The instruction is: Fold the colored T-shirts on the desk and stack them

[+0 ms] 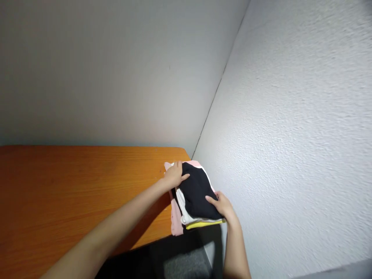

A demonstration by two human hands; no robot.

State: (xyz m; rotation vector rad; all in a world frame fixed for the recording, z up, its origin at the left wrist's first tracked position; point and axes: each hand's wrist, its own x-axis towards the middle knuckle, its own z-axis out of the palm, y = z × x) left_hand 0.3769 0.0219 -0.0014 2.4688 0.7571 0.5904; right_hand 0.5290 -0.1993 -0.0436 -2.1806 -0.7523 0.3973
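Note:
A stack of folded clothes [199,192] sits at the right end of the wooden table, close to the side wall. Its top piece is black; white, pink and yellow layers show at the edges, and a pink part hangs out on the left. My left hand [174,176] grips the far left edge, its thumb over the black cloth. On the right edge, my right hand [222,203] has its thumb on top and its fingers mostly hidden beneath or behind the stack.
The wooden table [72,186] stretches to the left with a rounded far corner. A grey wall [116,77] rises behind it, and a textured white wall [290,135] stands close on the right. Dark shadow and a grey surface [186,265] lie below the front edge.

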